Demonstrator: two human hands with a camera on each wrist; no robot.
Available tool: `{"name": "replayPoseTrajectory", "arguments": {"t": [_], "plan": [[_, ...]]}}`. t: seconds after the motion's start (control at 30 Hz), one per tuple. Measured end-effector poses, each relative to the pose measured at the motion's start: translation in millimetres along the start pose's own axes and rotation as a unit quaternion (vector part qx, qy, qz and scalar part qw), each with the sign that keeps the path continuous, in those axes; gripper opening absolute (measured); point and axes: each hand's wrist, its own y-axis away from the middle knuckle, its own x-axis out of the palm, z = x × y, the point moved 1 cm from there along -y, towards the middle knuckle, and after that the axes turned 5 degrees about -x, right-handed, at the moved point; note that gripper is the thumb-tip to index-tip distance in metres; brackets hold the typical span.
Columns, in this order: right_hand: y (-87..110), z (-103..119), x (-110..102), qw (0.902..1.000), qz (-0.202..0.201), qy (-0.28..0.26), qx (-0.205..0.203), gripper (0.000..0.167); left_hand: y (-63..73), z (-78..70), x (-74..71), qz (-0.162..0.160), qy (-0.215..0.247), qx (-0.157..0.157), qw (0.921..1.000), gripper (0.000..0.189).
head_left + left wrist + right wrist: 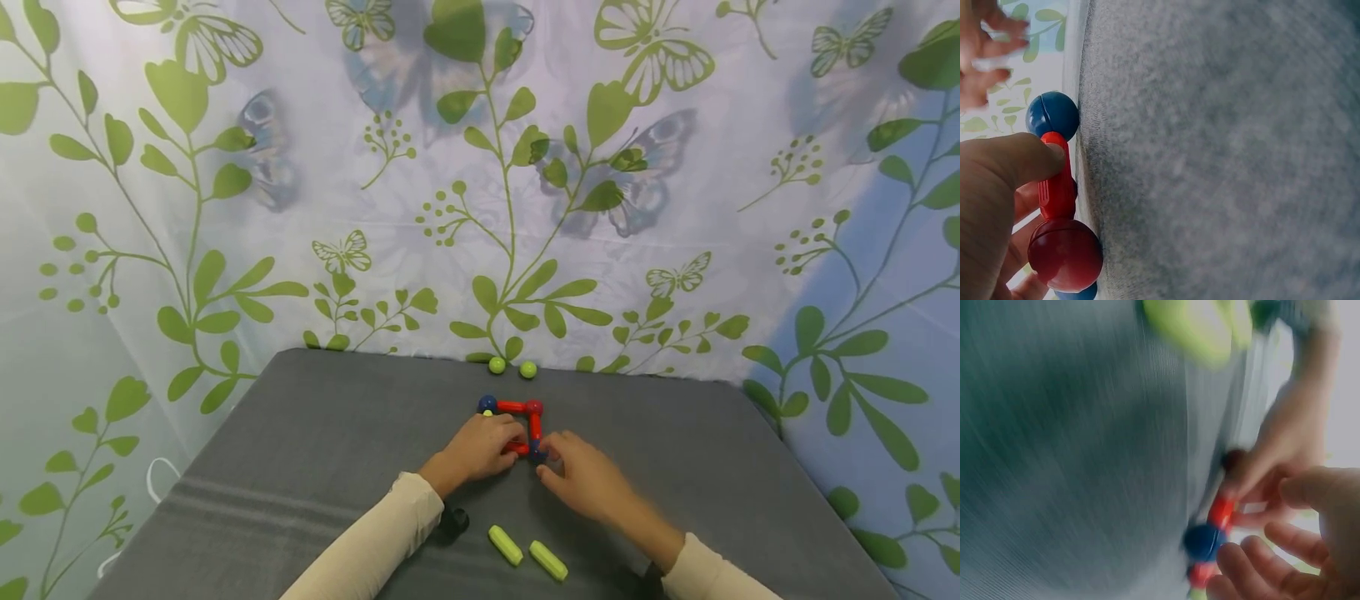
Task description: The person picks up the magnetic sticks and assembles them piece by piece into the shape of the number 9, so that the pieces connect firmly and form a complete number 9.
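Red rods and balls form a squarish frame on the grey table. My left hand (480,446) pinches its near red rod (1058,190), the thumb laid along it. That rod joins a blue ball (1052,115) to a dark red ball (1065,257), which my left hand hides in the head view. At the far corners sit another blue ball (487,404) and a red ball (534,407), linked by a red rod (512,407). Beside the near blue ball, my right hand (588,477) has its fingers apart and loosely bent, holding nothing.
Two yellow-green rods (505,545) (548,561) lie close to me on the grey table (315,450). Two light green balls (497,365) (528,369) rest at its back edge. Behind hangs a curtain (405,275) printed with leaves and butterflies.
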Motion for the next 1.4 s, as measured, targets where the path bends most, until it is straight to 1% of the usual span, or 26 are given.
{"name": "replayPoseTrajectory", "arguments": {"t": [0.07,0.13,0.27,0.33,0.47,0.67,0.8,0.87,1.03,1.23,1.3,1.4], "plan": [[14.2,9,0,0.9995,0.021,-0.008,-0.021,0.022,0.7,0.6,-0.3,-0.004,0.004,0.003,1.0000,0.017],[27.2,17,1,0.9978,0.048,-0.030,-0.033,0.022,1.4,1.8,-0.2,-0.008,0.006,0.004,0.9999,0.016],[44.7,27,7,0.9919,0.093,-0.077,-0.040,0.023,3.2,4.4,-1.0,-0.013,0.014,0.005,0.9998,0.014],[49.4,29,10,0.9892,0.106,-0.094,-0.038,0.023,4.0,5.9,-1.3,-0.015,0.018,0.004,0.9997,0.013],[53.4,30,15,0.9871,0.122,-0.099,-0.031,0.022,5.0,7.7,-1.0,-0.016,0.028,0.002,0.9995,0.012],[55.7,27,21,0.9819,0.147,-0.119,-0.003,0.018,5.1,7.4,1.2,-0.016,0.036,0.006,0.9992,0.013],[56.9,26,23,0.9802,0.147,-0.132,0.004,0.016,4.3,6.2,0.9,-0.016,0.037,0.007,0.9992,0.014],[57.6,26,24,0.9805,0.142,-0.136,0.001,0.015,3.8,5.3,-1.2,-0.019,0.037,0.010,0.9991,0.014],[61.1,27,22,0.9809,0.136,-0.140,0.000,0.018,2.0,4.4,-4.0,-0.019,0.036,0.014,0.9991,0.014],[64.9,28,20,0.9762,0.156,-0.150,0.019,0.017,1.3,4.7,-1.9,-0.014,0.036,0.011,0.9992,0.015],[64.5,26,22,0.9761,0.153,-0.153,0.019,0.016,1.4,4.5,-0.5,-0.009,0.035,0.008,0.9993,0.015],[61.7,20,26,0.9753,0.148,-0.160,0.035,0.016,1.7,4.0,1.6,-0.004,0.034,0.006,0.9994,0.014]]}}
